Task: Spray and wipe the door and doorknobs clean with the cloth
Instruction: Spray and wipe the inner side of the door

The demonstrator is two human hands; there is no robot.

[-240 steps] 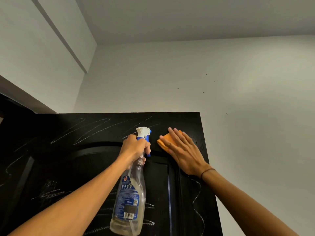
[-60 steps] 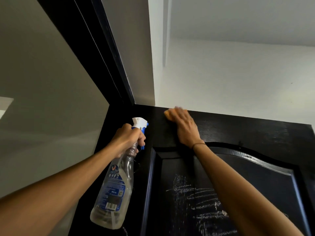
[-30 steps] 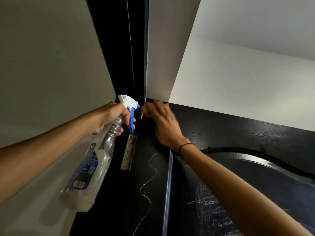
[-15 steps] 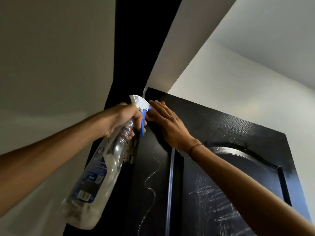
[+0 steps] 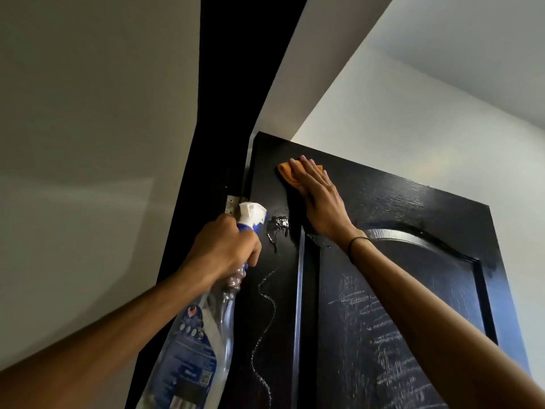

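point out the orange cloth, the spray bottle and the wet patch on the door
orange cloth (image 5: 285,174): head view, on the fold showing left of the fingers.
spray bottle (image 5: 250,211): head view, on its white nozzle head.
wet patch (image 5: 277,225): head view, on the glossy liquid beside the nozzle.

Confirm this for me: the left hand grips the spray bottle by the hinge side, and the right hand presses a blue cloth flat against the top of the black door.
One detail is wrong: the cloth is orange, not blue, as the head view shows. The rest holds: the left hand grips the spray bottle by the hinge side, and the right hand presses the cloth flat against the top of the black door.
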